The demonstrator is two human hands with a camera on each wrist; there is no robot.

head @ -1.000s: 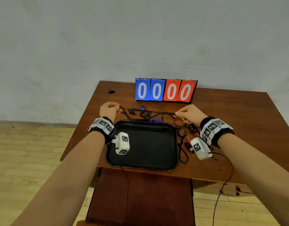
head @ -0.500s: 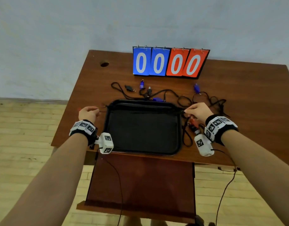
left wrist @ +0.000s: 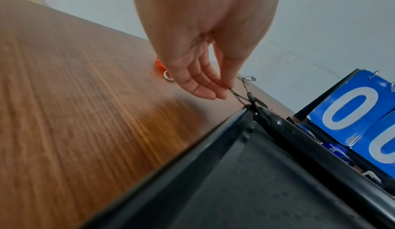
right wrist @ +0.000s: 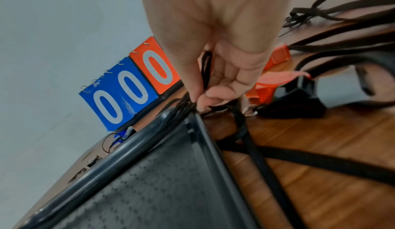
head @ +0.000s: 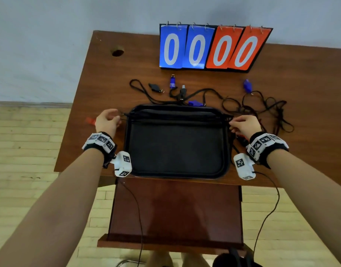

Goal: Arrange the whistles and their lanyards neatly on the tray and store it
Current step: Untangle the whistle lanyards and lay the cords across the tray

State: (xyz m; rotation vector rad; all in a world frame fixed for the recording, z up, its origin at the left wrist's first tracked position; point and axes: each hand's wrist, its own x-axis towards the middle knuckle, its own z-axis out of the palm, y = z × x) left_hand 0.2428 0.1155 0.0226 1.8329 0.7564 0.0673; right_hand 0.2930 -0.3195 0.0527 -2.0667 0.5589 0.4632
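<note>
Nearest the person, the black tray is sitting at the front edge of the wooden table, its textured bed bare.

Left hand is hovering just off the tray's far-left corner, thumb and fingertips pinching the thin end of a black lanyard. Right hand is at the far-right corner, pinching the other end, with a loop of cord running up inside the palm. The lanyard is lying stretched across the far strip of the tray, from corner to corner.

An orange whistle is lying on the table just left of the left hand; whether it is the one on this cord cannot be told.

Farther back, blue whistles and a black whistle are lying among tangled cords, well off the tray. Behind them a flip scoreboard is showing 0000.

Handling, as a judgement: cords are light, limp, prone to snagging one another, so they want holding at both ends under slight tension. Whistles are small, hard, light; pinching at the body or ring should serve.
</note>
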